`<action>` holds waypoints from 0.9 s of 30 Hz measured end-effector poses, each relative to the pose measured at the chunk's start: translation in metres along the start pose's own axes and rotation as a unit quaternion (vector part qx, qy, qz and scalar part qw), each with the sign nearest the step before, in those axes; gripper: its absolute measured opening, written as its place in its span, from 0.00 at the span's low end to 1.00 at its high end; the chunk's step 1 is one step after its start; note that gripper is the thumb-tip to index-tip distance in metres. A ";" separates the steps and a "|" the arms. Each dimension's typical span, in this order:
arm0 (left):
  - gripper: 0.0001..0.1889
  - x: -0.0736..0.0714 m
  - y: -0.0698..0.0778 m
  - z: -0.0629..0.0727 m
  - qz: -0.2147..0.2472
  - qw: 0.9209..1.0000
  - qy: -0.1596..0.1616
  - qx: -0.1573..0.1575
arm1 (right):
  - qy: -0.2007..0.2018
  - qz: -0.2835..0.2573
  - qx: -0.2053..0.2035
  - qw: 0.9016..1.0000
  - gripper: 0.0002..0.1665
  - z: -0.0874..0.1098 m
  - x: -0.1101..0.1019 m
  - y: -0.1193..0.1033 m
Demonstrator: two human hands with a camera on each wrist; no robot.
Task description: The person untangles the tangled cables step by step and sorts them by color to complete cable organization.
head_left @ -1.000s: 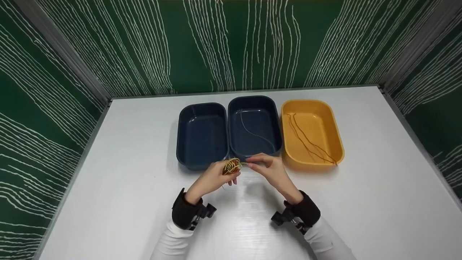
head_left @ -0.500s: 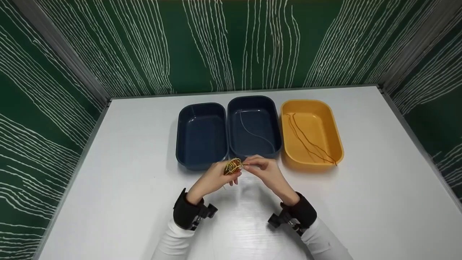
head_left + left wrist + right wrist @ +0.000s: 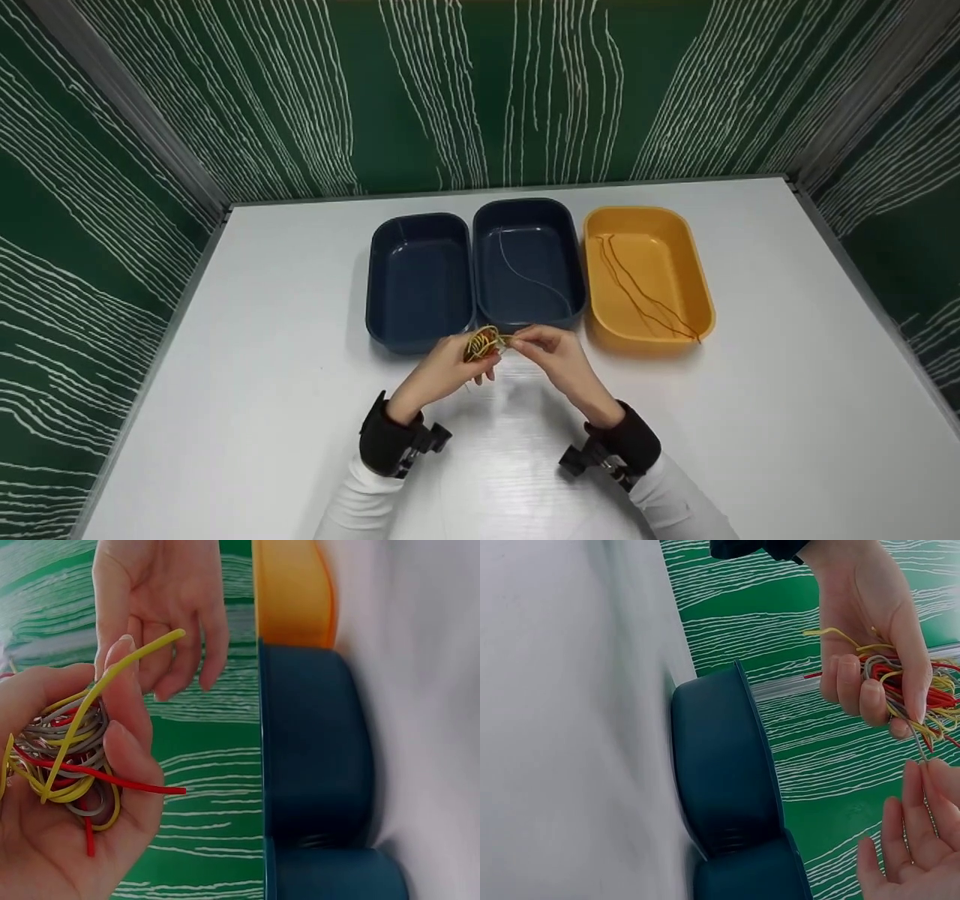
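Observation:
A tangled bundle of thin wires [image 3: 482, 343], yellow, red and grey, sits in my left hand [image 3: 448, 369], whose fingers curl round it. Loose yellow and red wire ends stick out of the bundle [image 3: 71, 739] in the left wrist view. My right hand [image 3: 561, 364] is close beside the bundle. In the right wrist view its thumb and forefinger pinch a grey wire [image 3: 917, 741] that runs out of the tangle. Both hands are above the table, just in front of the bins.
Two dark blue bins [image 3: 420, 292] and a yellow bin [image 3: 671, 262] stand side by side on the white table [image 3: 285, 337]. A single grey wire [image 3: 523, 278] lies in the middle bin. Reddish wires [image 3: 636, 289] lie in the yellow one, reaching its front rim. Green walls with white lines surround the table.
My right hand has moved slightly left, closer to the bundle, since a second ago. My left hand has stayed nearly still, and the bins have not moved.

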State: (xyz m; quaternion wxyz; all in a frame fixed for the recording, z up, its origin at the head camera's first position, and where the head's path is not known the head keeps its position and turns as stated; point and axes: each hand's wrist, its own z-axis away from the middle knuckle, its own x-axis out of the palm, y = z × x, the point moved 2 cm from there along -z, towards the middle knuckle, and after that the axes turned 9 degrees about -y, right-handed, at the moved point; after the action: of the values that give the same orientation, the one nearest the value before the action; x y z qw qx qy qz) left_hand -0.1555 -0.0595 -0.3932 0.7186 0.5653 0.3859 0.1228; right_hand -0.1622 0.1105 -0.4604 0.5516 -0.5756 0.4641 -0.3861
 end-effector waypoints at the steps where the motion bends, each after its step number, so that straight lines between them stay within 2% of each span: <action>1: 0.07 0.000 -0.001 0.000 -0.001 1.000 0.002 0.000 | 0.004 -0.003 0.005 1.000 0.09 0.001 -0.001 0.000; 9: 0.06 -0.002 -0.009 0.006 -0.014 1.000 0.019 -0.012 | 0.075 -0.069 0.025 0.995 0.07 0.004 -0.025 0.001; 14: 0.06 -0.002 -0.012 0.008 -0.020 1.000 0.012 -0.011 | 0.075 -0.071 0.007 0.995 0.09 0.006 -0.038 0.007; 16: 0.06 -0.002 -0.012 0.008 -0.020 1.000 0.010 -0.008 | 0.071 -0.073 -0.006 0.995 0.11 0.004 -0.045 0.021; 20: 0.05 -0.004 -0.010 0.009 -0.022 1.000 0.003 -0.007 | 0.070 -0.084 -0.019 0.994 0.14 -0.005 -0.067 0.066; 23: 0.05 -0.007 -0.011 0.012 -0.023 1.000 0.003 -0.010 | 0.095 -0.095 -0.013 0.991 0.16 -0.011 -0.085 0.091; 27: 0.07 -0.014 -0.013 0.018 -0.015 1.000 0.015 -0.023 | 0.135 -0.135 -0.021 0.981 0.19 -0.009 -0.107 0.097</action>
State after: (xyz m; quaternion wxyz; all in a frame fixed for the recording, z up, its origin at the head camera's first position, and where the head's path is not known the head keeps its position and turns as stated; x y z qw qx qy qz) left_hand -0.1559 -0.0851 -0.3984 0.7271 0.5409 0.4025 0.1295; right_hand -0.2099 0.2146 -0.5488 0.4143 -0.5867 0.4601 -0.5221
